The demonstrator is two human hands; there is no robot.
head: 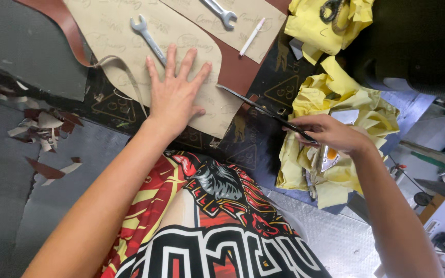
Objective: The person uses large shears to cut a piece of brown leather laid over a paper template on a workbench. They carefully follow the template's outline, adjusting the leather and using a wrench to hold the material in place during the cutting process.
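Observation:
My left hand point(175, 93) lies flat, fingers spread, on a tan paper pattern point(130, 36) that rests on brown leather point(235, 72). My right hand point(330, 133) grips the handles of black scissors point(258, 107). The blades point left, and their tip touches the edge of the pattern near my left thumb. A steel spanner point(148, 36) lies on the pattern just beyond my left fingers.
A second spanner point(220, 12) and a white pen point(252, 36) lie on another tan pattern piece at the top. Crumpled yellow paper point(336, 87) is piled at the right. Leather scraps point(45, 128) lie at the left on the dark table. My printed shirt fills the lower middle.

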